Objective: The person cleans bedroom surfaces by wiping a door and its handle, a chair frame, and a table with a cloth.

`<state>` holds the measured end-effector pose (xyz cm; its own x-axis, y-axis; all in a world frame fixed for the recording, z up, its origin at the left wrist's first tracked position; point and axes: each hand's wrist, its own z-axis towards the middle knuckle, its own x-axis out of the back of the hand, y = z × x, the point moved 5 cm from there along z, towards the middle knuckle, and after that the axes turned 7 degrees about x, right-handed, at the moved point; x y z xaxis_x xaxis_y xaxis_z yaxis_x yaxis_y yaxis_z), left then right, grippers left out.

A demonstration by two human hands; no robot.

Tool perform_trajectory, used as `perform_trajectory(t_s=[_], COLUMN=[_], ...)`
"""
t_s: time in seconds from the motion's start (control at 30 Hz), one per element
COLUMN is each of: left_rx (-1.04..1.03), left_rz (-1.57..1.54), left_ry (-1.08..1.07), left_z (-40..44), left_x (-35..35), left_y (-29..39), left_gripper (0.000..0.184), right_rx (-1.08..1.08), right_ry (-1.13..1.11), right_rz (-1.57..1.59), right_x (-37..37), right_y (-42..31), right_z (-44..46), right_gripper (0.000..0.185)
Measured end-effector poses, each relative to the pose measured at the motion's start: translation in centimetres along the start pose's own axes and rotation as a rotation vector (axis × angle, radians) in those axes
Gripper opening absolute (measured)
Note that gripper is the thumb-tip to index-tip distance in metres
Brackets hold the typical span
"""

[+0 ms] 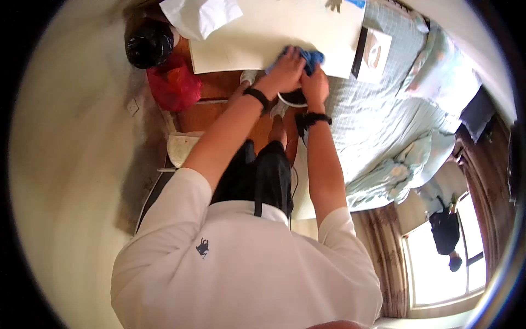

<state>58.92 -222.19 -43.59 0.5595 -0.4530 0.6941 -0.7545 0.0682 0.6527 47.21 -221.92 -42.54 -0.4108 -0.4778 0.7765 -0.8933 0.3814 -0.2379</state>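
A crumpled blue cloth [313, 57] lies at the near edge of the pale tabletop [241, 52]. My left hand [288, 70] is on the cloth's left part, its fingers bent over the fabric. Close on its right, my right hand [315, 86] grips the cloth's lower edge with fingers closed. Just below both hands, a dark object with a white rim [294, 98] shows partly; what it is I cannot tell. Each wrist wears a black band.
White sheet or bag [203, 16] at the table's left corner; black-lined bin [149, 45] and red bag [174, 83] beside it. White box [375, 56] right of the table, by the bed [367, 129]. A brown figure-like item [333, 5] stands at the far edge.
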Motion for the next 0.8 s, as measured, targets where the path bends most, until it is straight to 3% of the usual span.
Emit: perform_trajectory(t_s=[0.07,0.13,0.17,0.23,0.3,0.37,0.43,0.47,0.63,0.8], left_rx=[-0.007,0.335,0.426,0.534,0.735,0.728,0.725,0.698,0.537,0.230], left_rz=[-0.052,0.032,0.053,0.163,0.001,0.314,0.375,0.394,0.238,0.360], left_ry=[0.023,0.028,0.092,-0.030,-0.090,0.027,-0.017,-0.032,-0.020,-0.178], left_z=[0.1,0.1,-1.0,-3.7,-6.9,-10.5,-12.5,-12.7,-10.1,-2.3], left_x=[0.0,2.4,2.4,2.2,5.0,6.4,8.4,9.0,9.3,5.9], left_y=[0.1,-1.2,-2.9,-7.5,-10.7,-14.4,-17.7,-18.8,-18.2,-11.6], left_gripper=[0.062,0.066,0.070,0.075,0.080,0.086,0.088,0.088,0.093,0.095], right_rx=[-0.064,-0.091,-0.047,0.104,0.307,0.421,0.512,0.605,0.593,0.312], right_ry=[0.123,0.227,0.283,0.217,0.131,-0.107,-0.304,-0.294,-0.325,-0.149], right_rz=[0.051,0.159,0.208,0.398,0.422,0.459,0.457,0.539,0.577,0.779], right_x=[-0.1,-1.8,-2.7,-4.4,-7.3,-8.1,-10.2,-11.1,-10.7,-4.2], right_y=[0.7,0.2,-1.2,-5.3,-9.1,-13.3,-15.7,-16.2,-12.8,-3.9], right_z=[0.3,0.7,0.5,-0.2,-0.8,-2.1,-3.3,-4.0,-4.0,-1.9], right_gripper=[0.069,0.071,0.068,0.067,0.064,0.066,0.066,0.065,0.059,0.048])
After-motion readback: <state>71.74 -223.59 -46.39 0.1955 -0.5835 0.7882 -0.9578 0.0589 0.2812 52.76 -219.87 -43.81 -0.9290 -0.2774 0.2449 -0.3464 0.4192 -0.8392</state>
